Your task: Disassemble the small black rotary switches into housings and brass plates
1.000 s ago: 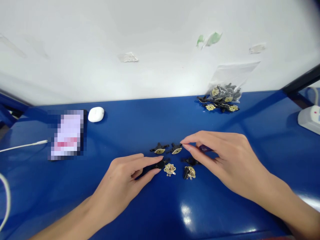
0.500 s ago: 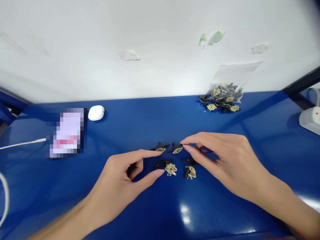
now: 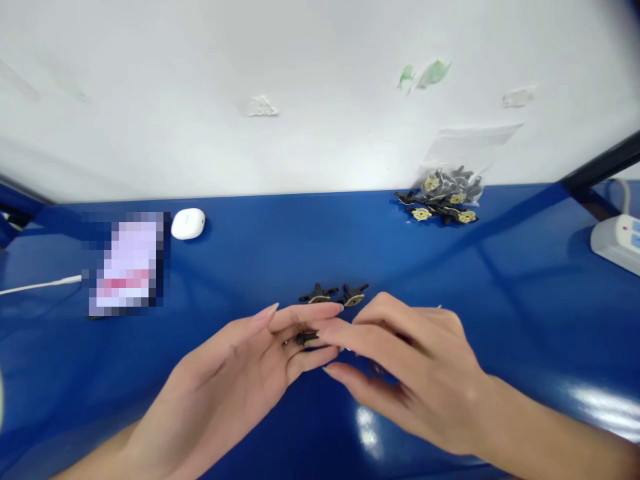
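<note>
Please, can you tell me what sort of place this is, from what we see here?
Probably an electronics assembly workstation. A blue workbench holds small black-and-brass electrical parts, with more spilled beside a clear plastic bag, and a white power strip sits at its edge.

The left hand (image 3: 215,380) and right hand (image 3: 415,373) meet low over the blue tabletop (image 3: 280,253), and just ahead of their fingertips two black-and-brass parts (image 3: 319,294) block a straight reach forward. A wide gap separates the hands from the heap of parts (image 3: 445,203) by a plastic bag (image 3: 473,150) at the far right, and another from a white earbud case (image 3: 188,223) and pixelated phone (image 3: 127,263) at the left. The white wall (image 3: 320,100) closes the far edge.
</note>
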